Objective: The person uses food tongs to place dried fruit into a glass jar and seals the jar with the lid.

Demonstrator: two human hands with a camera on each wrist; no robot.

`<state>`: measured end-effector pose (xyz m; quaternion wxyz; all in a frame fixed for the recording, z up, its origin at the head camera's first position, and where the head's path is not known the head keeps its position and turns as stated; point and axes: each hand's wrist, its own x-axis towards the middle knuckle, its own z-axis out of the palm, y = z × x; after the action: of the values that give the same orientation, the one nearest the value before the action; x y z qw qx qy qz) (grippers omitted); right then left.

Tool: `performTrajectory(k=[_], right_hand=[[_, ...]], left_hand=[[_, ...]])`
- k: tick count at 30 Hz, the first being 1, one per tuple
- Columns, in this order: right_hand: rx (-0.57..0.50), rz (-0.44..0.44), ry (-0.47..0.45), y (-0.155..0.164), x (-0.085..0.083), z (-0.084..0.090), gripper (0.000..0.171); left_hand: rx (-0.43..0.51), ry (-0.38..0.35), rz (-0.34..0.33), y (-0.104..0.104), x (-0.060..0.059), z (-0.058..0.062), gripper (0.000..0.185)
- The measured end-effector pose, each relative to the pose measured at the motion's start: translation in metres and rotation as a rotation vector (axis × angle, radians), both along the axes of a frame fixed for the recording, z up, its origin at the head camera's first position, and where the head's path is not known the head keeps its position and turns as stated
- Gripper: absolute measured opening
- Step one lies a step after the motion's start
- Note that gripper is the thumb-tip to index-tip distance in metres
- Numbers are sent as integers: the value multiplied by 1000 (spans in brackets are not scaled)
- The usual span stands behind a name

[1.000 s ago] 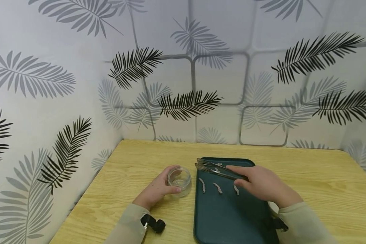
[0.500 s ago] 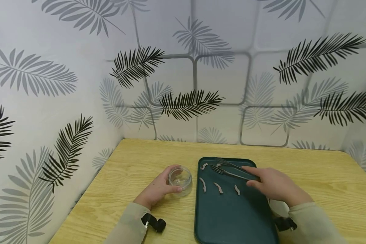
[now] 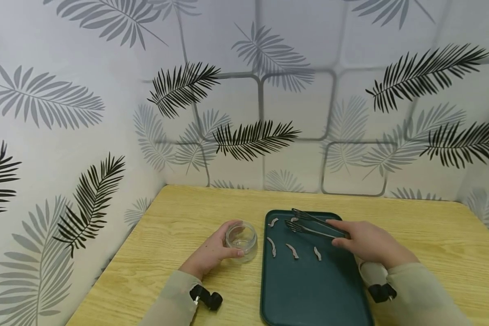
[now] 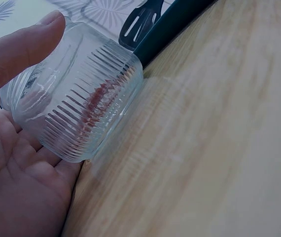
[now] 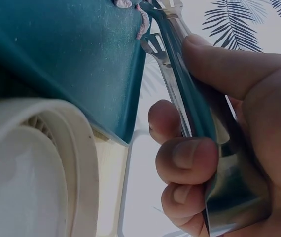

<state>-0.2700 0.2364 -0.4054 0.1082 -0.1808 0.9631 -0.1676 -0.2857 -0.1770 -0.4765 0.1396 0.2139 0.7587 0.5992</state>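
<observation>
My left hand holds a clear ribbed glass jar on the table, left of the dark green tray. In the left wrist view the thumb lies along the jar's side, and something reddish shows through the glass. My right hand grips metal tongs with slotted ends, their arms spread apart over the far part of the tray. Several small greyish-pink strips lie on the tray. One far strip is beside the tong ends, partly covered by them.
A round white container stands right of the tray, partly hidden by the right wrist in the head view. The wooden table meets leaf-patterned walls at the back and left.
My right hand has drawn the tongs rightward from the tray's left edge, uncovering a strip at the far left corner. The left hand and jar stay in place.
</observation>
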Motion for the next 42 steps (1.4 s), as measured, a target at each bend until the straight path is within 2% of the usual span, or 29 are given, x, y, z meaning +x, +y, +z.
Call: performTrajectory(k=[10,19,25,31,37,42], right_hand=[[13,-1,5,3,-1,-2,63],[100,13,121,-8,2,2,53],[111,9,171,-4,4,-6,51],[58,3,230,2,6,-11,50],[-17,9,239,-1,17,-4,52],[-48,54,276,-11,25,5,54]], left_hand=[[15,-16,-4,3,0,2,81],[16,-20,-7,2,0,2,82],[15,-30,-8,2,2,1,82],[23,-25,-8,0,2,0,82],[23,-23,-1,0,2,0,80],[13,-33,3,1,1,1,81]])
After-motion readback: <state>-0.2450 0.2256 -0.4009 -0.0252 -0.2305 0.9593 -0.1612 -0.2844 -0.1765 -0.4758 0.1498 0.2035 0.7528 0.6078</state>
